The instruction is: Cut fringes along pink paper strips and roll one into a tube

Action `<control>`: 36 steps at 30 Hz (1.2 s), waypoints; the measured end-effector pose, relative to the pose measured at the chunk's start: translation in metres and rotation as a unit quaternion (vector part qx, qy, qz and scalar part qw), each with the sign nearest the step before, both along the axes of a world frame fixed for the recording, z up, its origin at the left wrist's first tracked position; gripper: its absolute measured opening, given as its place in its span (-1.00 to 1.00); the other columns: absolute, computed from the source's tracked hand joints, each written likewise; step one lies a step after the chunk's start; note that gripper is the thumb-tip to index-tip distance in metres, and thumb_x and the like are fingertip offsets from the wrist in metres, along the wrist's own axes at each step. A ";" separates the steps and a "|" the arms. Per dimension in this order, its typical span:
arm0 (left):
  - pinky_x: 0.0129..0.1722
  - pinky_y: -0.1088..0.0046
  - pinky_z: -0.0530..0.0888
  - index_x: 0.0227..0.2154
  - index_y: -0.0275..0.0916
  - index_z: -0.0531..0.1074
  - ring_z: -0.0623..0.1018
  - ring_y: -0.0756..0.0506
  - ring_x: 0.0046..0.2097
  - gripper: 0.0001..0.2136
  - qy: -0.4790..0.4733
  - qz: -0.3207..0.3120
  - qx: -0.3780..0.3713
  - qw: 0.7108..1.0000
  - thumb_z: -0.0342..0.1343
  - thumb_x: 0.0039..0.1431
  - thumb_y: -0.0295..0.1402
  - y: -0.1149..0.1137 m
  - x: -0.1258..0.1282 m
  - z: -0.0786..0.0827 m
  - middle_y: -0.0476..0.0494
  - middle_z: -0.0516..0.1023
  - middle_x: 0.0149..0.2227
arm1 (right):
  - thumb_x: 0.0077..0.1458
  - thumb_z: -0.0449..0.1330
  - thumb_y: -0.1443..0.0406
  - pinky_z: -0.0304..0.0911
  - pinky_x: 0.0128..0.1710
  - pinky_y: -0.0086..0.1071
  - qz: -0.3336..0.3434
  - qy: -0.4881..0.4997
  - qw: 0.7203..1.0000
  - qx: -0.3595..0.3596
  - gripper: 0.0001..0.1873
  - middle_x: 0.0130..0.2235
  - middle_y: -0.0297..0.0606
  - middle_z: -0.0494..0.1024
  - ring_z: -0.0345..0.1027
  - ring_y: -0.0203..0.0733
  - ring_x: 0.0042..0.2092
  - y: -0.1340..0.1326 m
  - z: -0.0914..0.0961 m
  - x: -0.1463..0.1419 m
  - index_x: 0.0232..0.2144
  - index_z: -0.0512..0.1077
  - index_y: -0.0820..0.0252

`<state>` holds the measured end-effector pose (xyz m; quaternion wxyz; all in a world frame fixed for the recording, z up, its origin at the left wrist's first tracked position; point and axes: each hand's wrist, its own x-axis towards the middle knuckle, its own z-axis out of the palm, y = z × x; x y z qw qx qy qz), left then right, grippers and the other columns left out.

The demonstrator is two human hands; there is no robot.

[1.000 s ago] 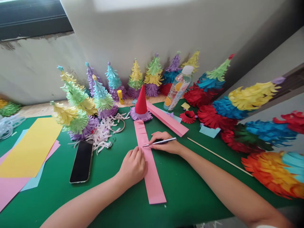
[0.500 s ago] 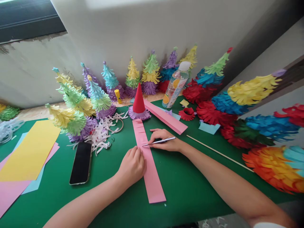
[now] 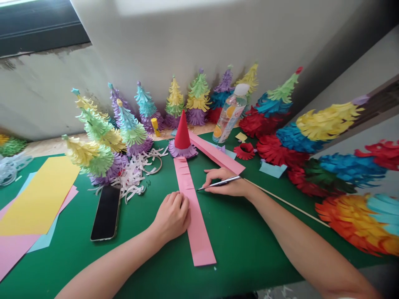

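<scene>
A long pink paper strip (image 3: 195,226) lies on the green table (image 3: 243,245), with short cuts along its far left edge. My left hand (image 3: 172,216) presses on the strip's left side, fingers curled down against the paper. My right hand (image 3: 229,185) is closed round a thin silver craft knife (image 3: 218,183), whose tip points left and sits just off the strip's right edge. A red paper cone with a purple fringe (image 3: 182,139) stands at the strip's far end.
A black phone (image 3: 107,211) lies to the left beside white paper scraps (image 3: 134,174). Yellow, pink and blue sheets (image 3: 37,199) lie far left. Several fringed paper trees (image 3: 131,124) line the wall, with a bottle (image 3: 229,114), a glue stick (image 3: 155,126), another pink strip (image 3: 218,155) and a thin wooden stick (image 3: 286,203).
My right hand has drawn the knife to the right, off the pink strip. The left hand has stayed in place on the paper.
</scene>
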<state>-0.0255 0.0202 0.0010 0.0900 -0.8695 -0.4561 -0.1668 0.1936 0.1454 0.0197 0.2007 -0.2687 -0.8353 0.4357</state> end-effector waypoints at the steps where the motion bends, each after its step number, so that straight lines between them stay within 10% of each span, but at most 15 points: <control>1: -0.21 0.23 0.47 -0.17 -0.44 0.40 0.45 -0.25 -0.15 -0.75 0.005 -0.002 -0.008 1.000 -0.07 0.14 -0.45 0.000 0.000 0.001 -0.36 0.46 -0.26 | -0.04 0.29 0.23 0.12 0.16 -0.06 -0.008 0.003 1.000 -0.007 -0.88 -0.45 -0.36 0.58 0.46 -0.23 -0.37 0.000 -0.002 0.000 -0.46 0.52 0.16; 21: -0.17 0.19 0.43 -0.11 -0.46 0.37 0.45 -0.27 -0.12 -0.71 0.016 -0.024 0.003 1.000 -0.09 0.16 -0.42 0.000 -0.001 -0.001 -0.41 0.46 -0.21 | -0.02 0.29 0.13 0.11 0.10 -0.07 -0.042 0.010 0.999 0.015 -0.82 -0.39 -0.32 0.63 0.47 -0.20 -0.34 -0.005 -0.018 -0.016 -0.43 0.55 0.11; 27: -0.16 0.11 0.39 -0.10 -0.45 0.39 0.41 -0.36 -0.06 -0.53 0.011 -0.026 -0.040 0.999 -0.01 0.09 -0.13 -0.004 -0.002 0.005 -0.46 0.44 -0.15 | -0.04 0.30 0.13 0.12 0.11 -0.05 -0.058 0.031 0.998 0.001 -0.81 -0.40 -0.32 0.62 0.47 -0.20 -0.34 -0.007 -0.018 -0.018 -0.43 0.54 0.12; 36: -0.01 0.06 0.29 0.07 -0.45 0.29 0.35 -0.38 0.06 -0.40 0.010 0.017 -0.063 0.998 -0.03 0.08 -0.07 -0.005 -0.002 0.000 -0.47 0.39 0.02 | -0.08 0.31 0.10 0.36 -0.19 -0.24 -0.116 0.063 0.989 -0.073 -0.74 -0.40 -0.26 0.60 0.46 -0.10 -0.27 -0.008 -0.018 -0.016 -0.42 0.56 0.16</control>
